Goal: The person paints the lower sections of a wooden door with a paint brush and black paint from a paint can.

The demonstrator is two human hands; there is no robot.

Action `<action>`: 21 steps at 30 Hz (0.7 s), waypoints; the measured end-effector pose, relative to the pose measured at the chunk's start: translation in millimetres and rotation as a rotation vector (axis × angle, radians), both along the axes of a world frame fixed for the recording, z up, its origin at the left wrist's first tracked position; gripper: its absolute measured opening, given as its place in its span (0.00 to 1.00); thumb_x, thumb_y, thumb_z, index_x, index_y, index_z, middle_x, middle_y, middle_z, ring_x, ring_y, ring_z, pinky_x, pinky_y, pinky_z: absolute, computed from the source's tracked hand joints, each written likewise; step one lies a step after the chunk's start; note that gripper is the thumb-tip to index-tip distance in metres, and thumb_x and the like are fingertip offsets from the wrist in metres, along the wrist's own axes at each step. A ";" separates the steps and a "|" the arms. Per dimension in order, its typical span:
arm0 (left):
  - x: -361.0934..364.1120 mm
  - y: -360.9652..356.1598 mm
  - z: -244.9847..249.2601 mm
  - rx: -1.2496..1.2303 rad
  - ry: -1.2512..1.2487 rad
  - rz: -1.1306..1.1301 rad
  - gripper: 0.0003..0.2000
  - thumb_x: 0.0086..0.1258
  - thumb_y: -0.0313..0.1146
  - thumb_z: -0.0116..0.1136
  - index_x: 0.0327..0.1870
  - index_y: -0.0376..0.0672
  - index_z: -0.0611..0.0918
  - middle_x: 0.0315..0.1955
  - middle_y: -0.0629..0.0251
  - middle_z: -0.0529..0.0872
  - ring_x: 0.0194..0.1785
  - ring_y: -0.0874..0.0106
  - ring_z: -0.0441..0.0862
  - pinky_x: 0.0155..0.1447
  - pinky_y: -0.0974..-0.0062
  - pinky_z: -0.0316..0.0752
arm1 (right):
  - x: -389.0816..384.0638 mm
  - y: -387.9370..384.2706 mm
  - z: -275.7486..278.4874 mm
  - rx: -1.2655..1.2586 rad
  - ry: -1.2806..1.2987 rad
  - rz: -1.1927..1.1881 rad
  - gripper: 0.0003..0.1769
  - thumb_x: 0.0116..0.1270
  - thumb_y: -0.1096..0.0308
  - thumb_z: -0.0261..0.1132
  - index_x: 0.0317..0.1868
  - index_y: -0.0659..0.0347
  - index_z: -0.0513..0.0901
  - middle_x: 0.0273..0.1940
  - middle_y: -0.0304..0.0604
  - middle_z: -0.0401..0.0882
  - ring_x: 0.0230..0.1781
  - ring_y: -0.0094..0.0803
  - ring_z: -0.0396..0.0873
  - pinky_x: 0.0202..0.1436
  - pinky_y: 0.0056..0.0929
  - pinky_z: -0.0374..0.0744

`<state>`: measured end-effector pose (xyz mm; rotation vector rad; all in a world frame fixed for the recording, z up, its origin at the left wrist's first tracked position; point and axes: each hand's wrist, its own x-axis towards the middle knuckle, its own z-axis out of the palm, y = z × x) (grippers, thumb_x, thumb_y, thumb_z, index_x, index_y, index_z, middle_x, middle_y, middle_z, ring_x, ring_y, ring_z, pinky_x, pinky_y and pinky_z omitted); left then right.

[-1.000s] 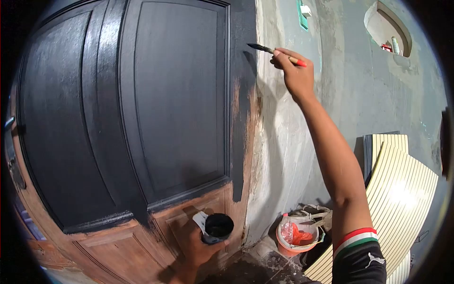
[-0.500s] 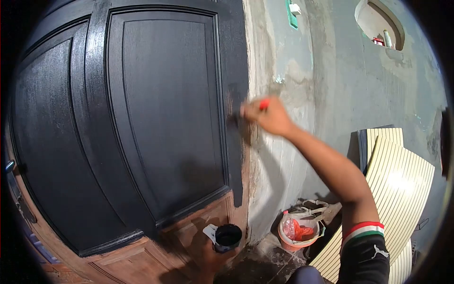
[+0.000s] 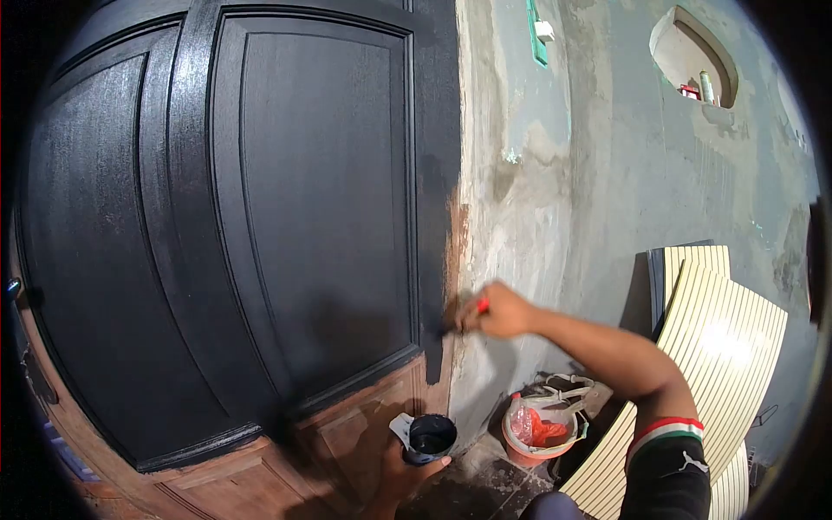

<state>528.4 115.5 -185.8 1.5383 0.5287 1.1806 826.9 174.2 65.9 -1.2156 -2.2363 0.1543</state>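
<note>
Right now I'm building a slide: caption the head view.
Right hand holds a brush at the edge of the door; left hand holds a paint cup.

Right hand (image 3: 505, 312) (with brush (image 3: 481, 305)) has swept down — low on door edge (image 3: 436, 260).

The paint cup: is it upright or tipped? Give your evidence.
Upright. The paint cup rests in the left hand with its round mouth facing up, dark paint showing inside.

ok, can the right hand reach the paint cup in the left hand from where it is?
Probably yes. The right hand, holding the brush at the door edge, sits above the paint cup in the left hand. The cup's mouth faces up, and nothing lies between them.
</note>
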 end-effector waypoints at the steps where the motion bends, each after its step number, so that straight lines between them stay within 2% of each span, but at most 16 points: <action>1: -2.7 5.0 -6.5 -0.001 -0.016 -0.005 0.36 0.57 0.33 0.89 0.67 0.39 0.82 0.60 0.62 0.87 0.63 0.68 0.85 0.72 0.66 0.76 | -0.1 17.2 24.8 0.149 -0.001 0.015 0.07 0.70 0.67 0.72 0.35 0.60 0.92 0.34 0.45 0.93 0.33 0.30 0.89 0.44 0.34 0.86; 3: 0.5 11.5 -17.0 0.000 -0.045 -0.008 0.36 0.56 0.34 0.90 0.66 0.39 0.83 0.60 0.62 0.87 0.63 0.67 0.85 0.72 0.66 0.77 | -20.4 16.6 102.5 0.329 0.261 -0.156 0.18 0.76 0.58 0.74 0.31 0.63 0.90 0.31 0.43 0.93 0.31 0.23 0.85 0.40 0.33 0.84; 4: 1.8 9.5 -14.5 0.004 -0.011 0.030 0.36 0.56 0.34 0.90 0.66 0.39 0.83 0.60 0.62 0.87 0.63 0.67 0.85 0.72 0.66 0.77 | -6.2 35.4 135.8 0.460 0.338 -0.109 0.18 0.76 0.58 0.75 0.35 0.67 0.92 0.34 0.43 0.94 0.34 0.24 0.88 0.43 0.30 0.84; 5: 2.0 5.6 -10.9 0.007 0.027 0.066 0.36 0.56 0.34 0.90 0.66 0.39 0.83 0.60 0.62 0.87 0.63 0.67 0.85 0.72 0.65 0.77 | -22.0 26.5 162.5 0.699 0.475 -0.032 0.16 0.76 0.59 0.75 0.42 0.67 0.95 0.34 0.45 0.95 0.36 0.24 0.90 0.44 0.27 0.85; 6: 3.4 1.5 -9.0 0.009 0.061 0.102 0.36 0.56 0.34 0.90 0.66 0.39 0.83 0.59 0.62 0.87 0.63 0.67 0.85 0.72 0.65 0.77 | -36.4 10.5 181.9 0.771 0.582 -0.068 0.16 0.77 0.59 0.75 0.48 0.66 0.96 0.34 0.45 0.95 0.37 0.23 0.90 0.45 0.26 0.85; 7: 6.4 1.3 -12.6 0.023 0.058 0.088 0.36 0.56 0.34 0.90 0.66 0.39 0.82 0.59 0.62 0.87 0.63 0.66 0.85 0.72 0.65 0.77 | -41.2 13.0 188.7 0.868 0.685 0.001 0.18 0.77 0.58 0.75 0.50 0.67 0.96 0.33 0.44 0.95 0.36 0.23 0.90 0.45 0.25 0.85; 9: 12.2 7.0 -20.7 0.058 0.052 0.065 0.37 0.56 0.34 0.90 0.67 0.40 0.82 0.59 0.62 0.87 0.63 0.66 0.85 0.71 0.65 0.77 | -38.4 16.3 168.7 0.865 0.626 -0.118 0.18 0.78 0.57 0.75 0.51 0.66 0.96 0.34 0.45 0.94 0.35 0.24 0.90 0.44 0.24 0.85; 11: 12.5 -0.3 -13.8 0.000 0.041 0.049 0.38 0.56 0.35 0.91 0.68 0.40 0.81 0.59 0.62 0.87 0.63 0.65 0.86 0.71 0.65 0.78 | -30.7 16.6 105.2 0.709 0.302 -0.310 0.15 0.78 0.59 0.73 0.49 0.64 0.96 0.35 0.47 0.95 0.33 0.30 0.91 0.43 0.29 0.87; 12: 10.8 -3.2 -10.9 -0.026 0.037 0.040 0.39 0.55 0.35 0.91 0.68 0.40 0.81 0.60 0.62 0.87 0.63 0.65 0.86 0.71 0.65 0.78 | -25.3 24.3 59.6 0.780 0.245 -0.156 0.14 0.77 0.60 0.73 0.45 0.63 0.96 0.38 0.49 0.95 0.34 0.36 0.93 0.43 0.36 0.88; 13: 7.0 -5.4 -10.5 -0.014 0.052 0.042 0.39 0.55 0.36 0.91 0.68 0.40 0.81 0.59 0.62 0.87 0.63 0.65 0.86 0.71 0.65 0.78 | -20.1 13.9 23.1 0.632 0.130 -0.120 0.11 0.73 0.64 0.73 0.42 0.64 0.95 0.40 0.49 0.95 0.38 0.40 0.93 0.48 0.40 0.89; 15: 4.3 -4.1 -11.8 0.020 0.065 0.051 0.39 0.56 0.36 0.91 0.68 0.40 0.81 0.59 0.61 0.88 0.63 0.65 0.86 0.71 0.64 0.78 | -22.4 -21.9 4.7 0.039 0.030 -0.061 0.08 0.70 0.69 0.71 0.42 0.62 0.95 0.42 0.49 0.96 0.41 0.37 0.94 0.51 0.39 0.88; 18: 9.3 16.3 -43.5 0.022 0.070 0.051 0.38 0.56 0.37 0.90 0.68 0.40 0.81 0.59 0.61 0.88 0.62 0.65 0.86 0.71 0.64 0.78 | -12.2 -9.8 16.7 -0.147 -0.052 0.001 0.08 0.67 0.72 0.70 0.40 0.60 0.95 0.43 0.47 0.96 0.42 0.35 0.94 0.51 0.37 0.88; 20: 12.6 21.2 -35.8 0.064 0.068 0.003 0.37 0.57 0.37 0.90 0.67 0.40 0.81 0.59 0.61 0.88 0.62 0.66 0.86 0.71 0.64 0.78 | 7.1 31.9 58.1 0.140 0.160 0.261 0.06 0.70 0.70 0.72 0.38 0.60 0.95 0.42 0.44 0.96 0.41 0.32 0.93 0.52 0.35 0.88; 21: 14.9 23.3 -30.0 0.085 0.065 -0.019 0.37 0.57 0.37 0.90 0.67 0.40 0.82 0.59 0.61 0.88 0.62 0.66 0.86 0.71 0.64 0.78 | -8.2 19.1 100.4 0.381 0.145 -0.034 0.09 0.73 0.65 0.74 0.40 0.60 0.95 0.41 0.44 0.96 0.40 0.30 0.92 0.52 0.33 0.88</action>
